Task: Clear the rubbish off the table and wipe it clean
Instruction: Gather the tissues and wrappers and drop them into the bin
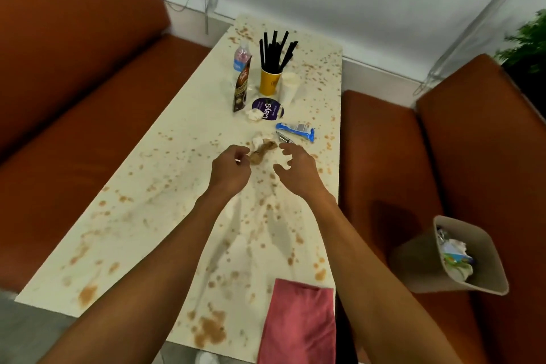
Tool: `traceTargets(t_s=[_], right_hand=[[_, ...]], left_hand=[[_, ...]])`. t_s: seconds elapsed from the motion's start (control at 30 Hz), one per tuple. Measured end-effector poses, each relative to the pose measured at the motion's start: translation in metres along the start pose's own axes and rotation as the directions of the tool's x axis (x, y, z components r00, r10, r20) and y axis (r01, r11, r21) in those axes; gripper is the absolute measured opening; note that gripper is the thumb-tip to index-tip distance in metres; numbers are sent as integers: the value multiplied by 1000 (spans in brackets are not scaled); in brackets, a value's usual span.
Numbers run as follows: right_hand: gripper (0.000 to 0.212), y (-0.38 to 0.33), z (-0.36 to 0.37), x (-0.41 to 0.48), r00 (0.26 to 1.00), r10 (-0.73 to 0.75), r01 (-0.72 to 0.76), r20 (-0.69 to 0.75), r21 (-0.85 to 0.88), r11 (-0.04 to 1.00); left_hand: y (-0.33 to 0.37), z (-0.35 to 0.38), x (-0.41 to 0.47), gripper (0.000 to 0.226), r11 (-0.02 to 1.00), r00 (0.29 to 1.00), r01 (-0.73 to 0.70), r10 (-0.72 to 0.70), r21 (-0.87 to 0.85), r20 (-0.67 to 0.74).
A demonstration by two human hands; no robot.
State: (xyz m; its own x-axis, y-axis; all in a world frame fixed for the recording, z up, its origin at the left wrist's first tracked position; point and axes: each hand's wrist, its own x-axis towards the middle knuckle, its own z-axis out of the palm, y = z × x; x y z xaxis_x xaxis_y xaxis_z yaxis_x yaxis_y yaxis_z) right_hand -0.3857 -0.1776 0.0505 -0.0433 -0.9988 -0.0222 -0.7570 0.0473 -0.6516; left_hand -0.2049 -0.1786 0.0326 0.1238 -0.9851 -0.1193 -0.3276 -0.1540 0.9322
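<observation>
1 soiled tissue (263, 149) lies between left hand (229, 170) and right hand (298, 167).

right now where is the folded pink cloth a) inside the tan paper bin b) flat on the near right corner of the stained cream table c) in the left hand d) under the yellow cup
b: the folded pink cloth lies flat on the near right corner of the stained cream table.

Head camera, looking forward-down along table (165, 174), close above.
</observation>
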Motion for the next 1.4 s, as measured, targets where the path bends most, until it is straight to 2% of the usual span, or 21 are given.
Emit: traceTargets(t_s=[0.37,0.6,0.73,0.83,0.93,1.13,1.27,1.4], right_hand=[[65,21,25,82,984,-57,77,168,-118,990],[74,33,45,141,924,-200,313,328,-343,886],[61,41,53,159,889,-256,395,379,-353,848],[48,48,57,164,887,-264,401,380,-345,849],[40,57,62,165,914,-263,348,309,-265,899],[20,56,56,150,978,-193,188,78,65,980],[17,42,51,125,996,-80,84,-25,326,942],[20,31,53,106,999,35,-32,3,505,862]], left_hand=[[-6,30,55,25,994,995,75,-69,84,-70],[-24,53,88,27,992,987,109,-100,69,-125],[-30,63,104,27,992,978,122,-114,39,-176],[-33,71,111,26,990,972,138,-132,15,-192],[-35,75,114,27,989,970,149,-147,-4,-195],[-24,81,112,32,976,959,201,-214,-87,-188],[-18,91,113,30,902,937,263,-324,-342,-134],[-17,98,114,38,760,903,315,-424,-568,-66]])
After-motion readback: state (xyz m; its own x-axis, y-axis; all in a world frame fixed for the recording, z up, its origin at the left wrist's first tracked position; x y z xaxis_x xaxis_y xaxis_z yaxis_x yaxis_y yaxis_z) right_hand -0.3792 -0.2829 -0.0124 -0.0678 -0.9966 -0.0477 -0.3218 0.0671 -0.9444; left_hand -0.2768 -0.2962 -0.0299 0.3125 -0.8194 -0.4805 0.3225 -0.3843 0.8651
